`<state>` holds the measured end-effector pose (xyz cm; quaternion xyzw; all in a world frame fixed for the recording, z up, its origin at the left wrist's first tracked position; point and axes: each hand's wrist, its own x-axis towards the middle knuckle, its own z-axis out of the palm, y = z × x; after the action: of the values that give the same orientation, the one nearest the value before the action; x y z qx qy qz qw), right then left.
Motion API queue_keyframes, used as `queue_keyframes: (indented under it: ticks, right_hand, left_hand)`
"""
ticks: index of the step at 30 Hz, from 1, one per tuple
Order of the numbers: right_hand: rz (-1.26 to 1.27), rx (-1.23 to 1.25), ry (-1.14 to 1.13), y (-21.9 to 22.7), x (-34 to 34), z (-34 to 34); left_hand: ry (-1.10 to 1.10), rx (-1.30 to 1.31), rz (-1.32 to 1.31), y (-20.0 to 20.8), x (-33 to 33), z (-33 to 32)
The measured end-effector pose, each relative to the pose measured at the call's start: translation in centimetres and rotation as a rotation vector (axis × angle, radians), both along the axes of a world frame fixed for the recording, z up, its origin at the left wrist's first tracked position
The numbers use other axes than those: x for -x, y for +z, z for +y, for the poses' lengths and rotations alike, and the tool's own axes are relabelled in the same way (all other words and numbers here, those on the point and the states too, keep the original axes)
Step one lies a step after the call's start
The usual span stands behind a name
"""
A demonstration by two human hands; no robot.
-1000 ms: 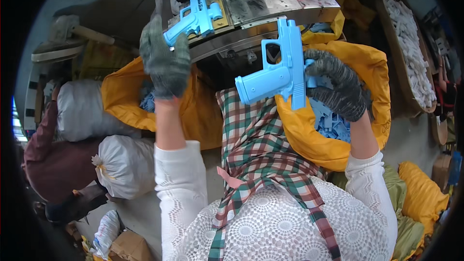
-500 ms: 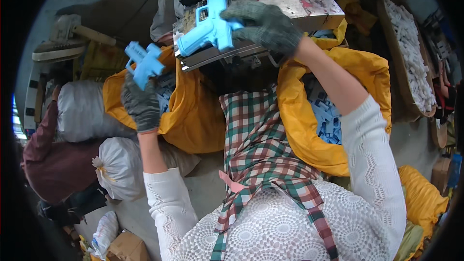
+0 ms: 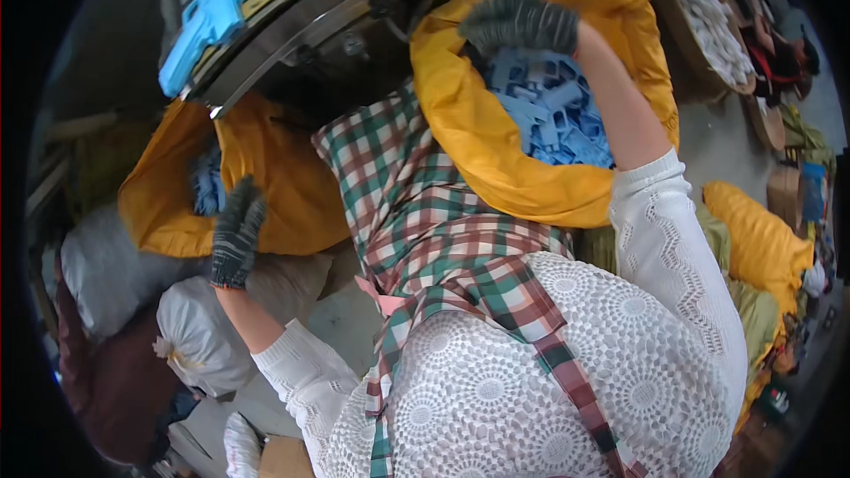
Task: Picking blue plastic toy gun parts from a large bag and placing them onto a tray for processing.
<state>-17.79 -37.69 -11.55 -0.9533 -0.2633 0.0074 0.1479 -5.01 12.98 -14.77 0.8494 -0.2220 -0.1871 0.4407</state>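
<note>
A light-blue toy pistol (image 3: 210,22) lies on the end of the metal-edged work surface at the upper left, with neither hand on it. My left hand (image 3: 236,235), in a dark grey knit glove, is at the near side of the left yellow sack (image 3: 288,186); its fingers are stretched out and no piece shows in them. Over the far part of the right yellow sack (image 3: 478,146) is my right hand (image 3: 524,23), gloved alike and slightly blurred. Its fingers reach leftward, apparently holding nothing. Several blue plastic pieces (image 3: 553,115) lie just below it.
More blue pieces (image 3: 209,181) show inside the left sack. A tied white sack (image 3: 208,332) stands at the lower left, near a person's dark red clothing (image 3: 124,372). A long tray of white pieces (image 3: 704,13) is at the upper right, a closed yellow sack (image 3: 757,226) below it.
The view has swung right. My right hand has left the toy pistol and moved over the right sack. The small blue piece is gone from my left hand, which is now lower.
</note>
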Motion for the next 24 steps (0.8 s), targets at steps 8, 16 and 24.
queue_keyframes:
  ticks: [8,16,24]
  right_hand:
    - [0.352,0.382,-0.771,-14.3,9.6,3.5]
    - [0.408,0.103,-0.854,-13.9,9.1,4.4]
    - [-0.152,-0.889,-0.726,-1.0,9.9,6.3]
  left_hand:
    - [-0.235,-0.213,0.242,-1.9,3.5,-4.9]
    - [-0.398,-0.271,0.047,-2.6,5.8,-7.2]
    - [-0.418,0.224,0.194,-1.5,10.4,-16.4]
